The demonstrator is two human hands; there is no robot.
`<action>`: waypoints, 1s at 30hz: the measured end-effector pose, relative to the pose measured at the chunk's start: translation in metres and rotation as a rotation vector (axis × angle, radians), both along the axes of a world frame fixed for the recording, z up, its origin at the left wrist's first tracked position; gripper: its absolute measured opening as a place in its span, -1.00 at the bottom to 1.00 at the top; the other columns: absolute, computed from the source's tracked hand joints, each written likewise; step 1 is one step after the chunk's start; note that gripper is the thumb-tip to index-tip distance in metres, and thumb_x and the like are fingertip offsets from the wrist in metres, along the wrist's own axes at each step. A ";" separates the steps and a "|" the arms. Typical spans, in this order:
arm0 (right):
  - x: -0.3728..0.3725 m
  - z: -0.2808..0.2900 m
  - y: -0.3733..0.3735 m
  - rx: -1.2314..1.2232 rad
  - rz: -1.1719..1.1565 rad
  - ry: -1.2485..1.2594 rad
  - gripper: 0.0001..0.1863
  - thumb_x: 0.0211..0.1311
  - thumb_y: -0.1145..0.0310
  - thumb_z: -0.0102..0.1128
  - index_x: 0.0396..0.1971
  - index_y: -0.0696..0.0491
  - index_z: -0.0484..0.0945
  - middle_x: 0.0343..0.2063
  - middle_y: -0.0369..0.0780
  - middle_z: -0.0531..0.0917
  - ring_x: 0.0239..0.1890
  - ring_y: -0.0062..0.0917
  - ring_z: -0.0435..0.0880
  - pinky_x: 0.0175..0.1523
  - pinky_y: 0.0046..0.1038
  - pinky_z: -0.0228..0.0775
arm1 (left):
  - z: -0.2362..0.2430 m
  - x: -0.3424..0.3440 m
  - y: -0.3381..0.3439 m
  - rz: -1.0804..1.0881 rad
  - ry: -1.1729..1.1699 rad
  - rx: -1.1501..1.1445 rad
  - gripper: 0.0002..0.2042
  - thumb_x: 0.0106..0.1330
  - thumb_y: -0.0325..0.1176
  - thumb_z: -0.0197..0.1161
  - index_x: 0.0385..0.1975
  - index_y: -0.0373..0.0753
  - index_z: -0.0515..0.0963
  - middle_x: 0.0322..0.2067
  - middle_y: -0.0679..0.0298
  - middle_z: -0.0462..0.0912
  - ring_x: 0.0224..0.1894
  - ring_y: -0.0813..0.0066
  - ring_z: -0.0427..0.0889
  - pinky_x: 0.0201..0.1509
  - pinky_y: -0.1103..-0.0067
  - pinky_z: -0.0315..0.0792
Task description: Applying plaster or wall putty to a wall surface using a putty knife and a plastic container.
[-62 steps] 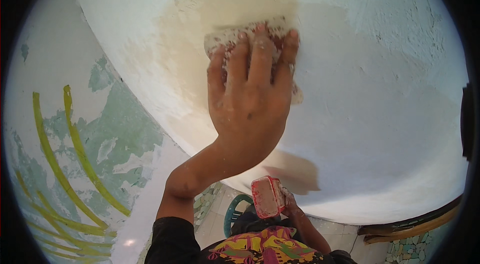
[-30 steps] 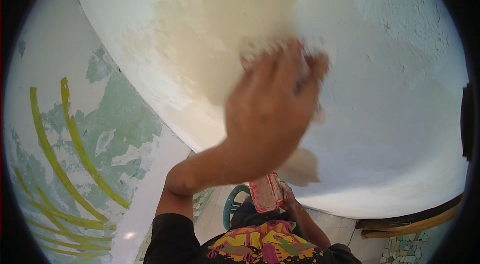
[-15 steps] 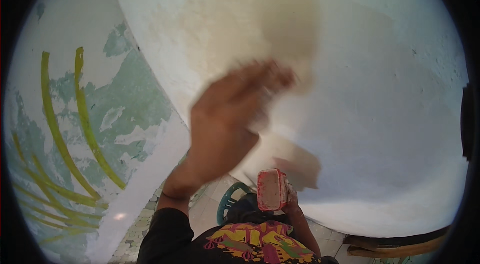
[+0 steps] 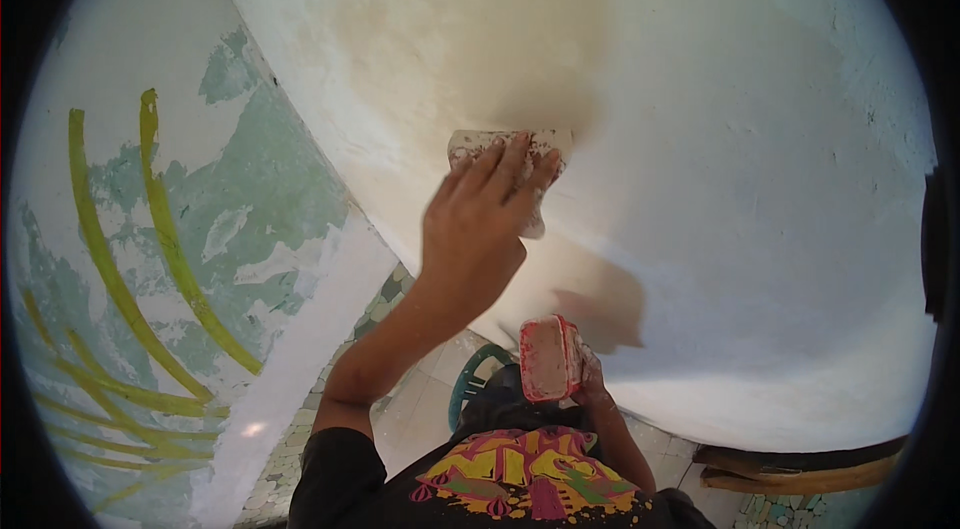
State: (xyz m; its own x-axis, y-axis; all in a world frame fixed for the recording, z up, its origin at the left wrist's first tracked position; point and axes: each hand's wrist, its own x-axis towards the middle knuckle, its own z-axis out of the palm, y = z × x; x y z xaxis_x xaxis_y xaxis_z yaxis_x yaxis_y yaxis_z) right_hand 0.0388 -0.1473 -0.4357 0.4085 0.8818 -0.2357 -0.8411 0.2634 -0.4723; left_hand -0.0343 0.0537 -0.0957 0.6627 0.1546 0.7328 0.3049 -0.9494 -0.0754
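Note:
My left hand [image 4: 480,199] is closed around a flat putty spreader [image 4: 468,143], pale and smeared with filler. Its fingers lie over the blade, which is held against the white wall [image 4: 720,179]. Close to my body, my right hand [image 4: 592,375] grips a small red rectangular tub [image 4: 573,349] by its right side. Pale pinkish-grey putty [image 4: 545,359] shows inside, and smears coat the rim. Above the spreader, the wall carries a beige, shaded area.
At left, a second wall [image 4: 270,189] has flaking green and white paint and yellow-green painted stripes [image 4: 165,219]. A dark green plastic chair [image 4: 470,384] stands beneath me on a tiled floor [image 4: 410,419]. A wooden piece [image 4: 800,477] lies low at right.
My left hand was blurred, its fingers farther right; now it is clearer, with the spreader showing flat on the wall. The tub in my right hand has risen slightly in view.

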 end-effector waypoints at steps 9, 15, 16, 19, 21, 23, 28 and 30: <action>-0.018 0.027 0.023 0.032 0.187 -0.046 -0.40 0.43 0.04 -0.14 0.27 0.17 0.22 0.15 -0.03 0.47 0.11 -0.26 0.56 0.21 -0.17 0.43 | 0.072 0.035 0.032 -0.129 -0.478 0.088 -0.39 -0.19 -0.71 0.17 -0.04 -0.04 0.63 -0.01 0.33 0.61 -0.02 0.32 0.61 -0.03 0.54 0.55; -0.024 -0.014 0.020 0.013 0.151 0.004 -0.41 0.42 0.02 -0.14 0.25 0.14 0.26 0.12 -0.06 0.50 0.08 -0.30 0.59 0.18 -0.22 0.46 | 0.034 0.021 -0.013 -0.272 -0.157 -0.097 -0.40 -0.23 -0.63 0.31 -0.05 0.01 0.61 -0.03 0.36 0.61 -0.02 0.35 0.61 0.02 0.48 0.51; -0.026 -0.021 0.019 -0.051 0.083 -0.006 -0.44 0.42 0.02 -0.14 0.22 0.13 0.29 0.08 -0.08 0.54 0.03 -0.33 0.61 0.13 -0.24 0.49 | 0.037 0.019 -0.014 -0.279 -0.160 -0.102 -0.40 -0.23 -0.63 0.31 -0.05 0.01 0.61 -0.03 0.36 0.61 -0.02 0.35 0.61 0.02 0.48 0.51; -0.032 -0.034 0.020 -0.094 -0.014 -0.032 -0.49 0.42 0.03 -0.13 0.15 0.11 0.35 0.00 -0.13 0.59 -0.06 -0.38 0.65 0.05 -0.28 0.54 | 0.058 0.017 0.001 -0.312 -0.332 -0.016 -0.45 -0.18 -0.70 0.21 -0.11 -0.01 0.64 -0.08 0.33 0.66 -0.04 0.40 0.63 0.00 0.53 0.52; -0.030 -0.040 0.020 -0.081 -0.066 -0.047 -0.51 0.42 0.03 -0.12 0.12 0.10 0.38 -0.04 -0.15 0.61 -0.10 -0.41 0.66 0.01 -0.31 0.56 | 0.083 0.022 0.016 -0.270 -0.405 0.004 -0.46 -0.17 -0.71 0.20 -0.13 -0.02 0.65 -0.10 0.34 0.66 -0.07 0.37 0.63 -0.06 0.53 0.53; -0.032 -0.041 0.021 -0.029 -0.024 0.002 -0.53 0.42 0.04 -0.08 0.10 0.10 0.40 -0.07 -0.16 0.62 -0.13 -0.43 0.66 -0.01 -0.34 0.57 | 0.084 0.025 0.020 -0.243 -0.413 0.023 -0.46 -0.17 -0.69 0.21 -0.11 -0.03 0.63 -0.09 0.34 0.65 -0.07 0.36 0.62 -0.08 0.51 0.54; -0.033 -0.055 0.026 -0.052 -0.005 0.052 -0.53 0.42 0.05 -0.10 0.11 0.11 0.39 -0.05 -0.15 0.61 -0.11 -0.42 0.66 0.00 -0.33 0.56 | 0.029 0.025 -0.003 -0.170 -0.242 0.004 -0.61 -0.03 -0.50 0.28 -0.11 -0.10 0.58 -0.10 0.29 0.56 -0.06 0.35 0.57 -0.09 0.43 0.50; -0.033 -0.042 0.029 -0.033 0.006 0.076 -0.52 0.43 0.06 -0.12 0.13 0.11 0.37 -0.03 -0.14 0.60 -0.10 -0.40 0.66 0.03 -0.31 0.55 | 0.027 0.015 -0.002 -0.240 -0.157 -0.072 -0.50 -0.11 -0.58 0.28 -0.06 -0.08 0.57 -0.09 0.29 0.59 -0.05 0.33 0.58 -0.06 0.45 0.50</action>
